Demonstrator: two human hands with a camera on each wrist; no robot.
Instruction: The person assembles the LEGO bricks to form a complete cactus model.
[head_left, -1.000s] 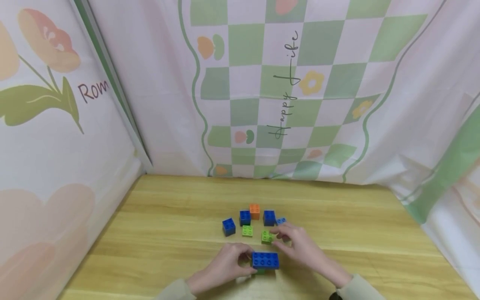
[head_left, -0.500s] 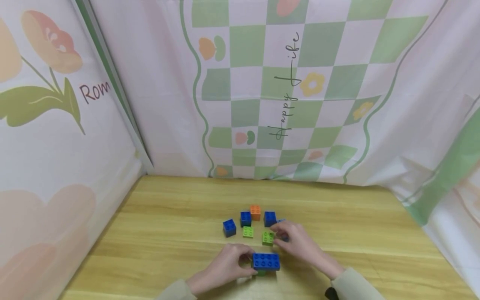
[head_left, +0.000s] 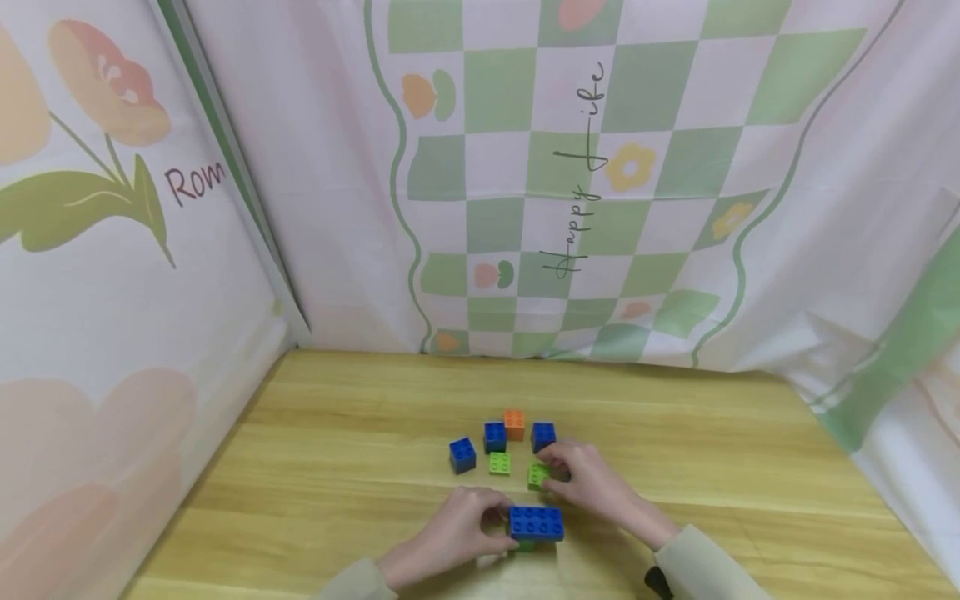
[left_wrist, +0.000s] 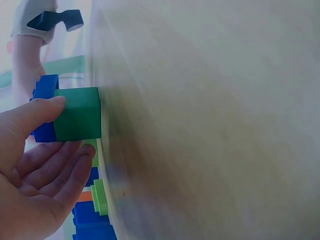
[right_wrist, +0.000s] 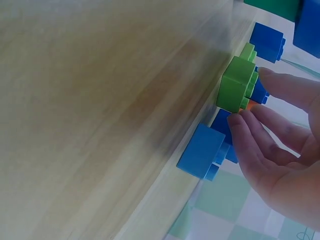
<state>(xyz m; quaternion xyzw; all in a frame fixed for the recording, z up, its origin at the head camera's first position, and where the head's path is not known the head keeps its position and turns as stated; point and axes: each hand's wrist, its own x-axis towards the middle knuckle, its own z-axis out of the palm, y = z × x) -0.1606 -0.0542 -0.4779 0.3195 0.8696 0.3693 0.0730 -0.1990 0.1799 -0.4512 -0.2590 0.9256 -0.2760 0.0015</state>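
My left hand [head_left: 461, 525] pinches a two-brick stack near the front of the table. On top is a long blue toy brick [head_left: 536, 523]; below it sits a green brick [left_wrist: 77, 116], with my thumb across the joint between them. My right hand [head_left: 592, 487] is at a lime-green brick [head_left: 537, 477] just beyond the stack. In the right wrist view, its thumb and bent fingers stand apart on either side of that brick's studded face, not closed round it. A light blue brick [right_wrist: 201, 150] lies by those fingers, hidden behind the hand in the head view.
Three dark blue bricks stand farther back: one at the left [head_left: 462, 455], one in the middle [head_left: 495, 437] and one at the right [head_left: 543, 436]. An orange brick [head_left: 514, 424] and a flat lime brick [head_left: 499, 463] are among them. Printed curtains [head_left: 337, 208] surround the wooden table [head_left: 337, 433].
My right hand has shifted slightly left, closer to the lime-green brick, and now covers the light blue brick in the head view. My left hand keeps its grip on the stack.
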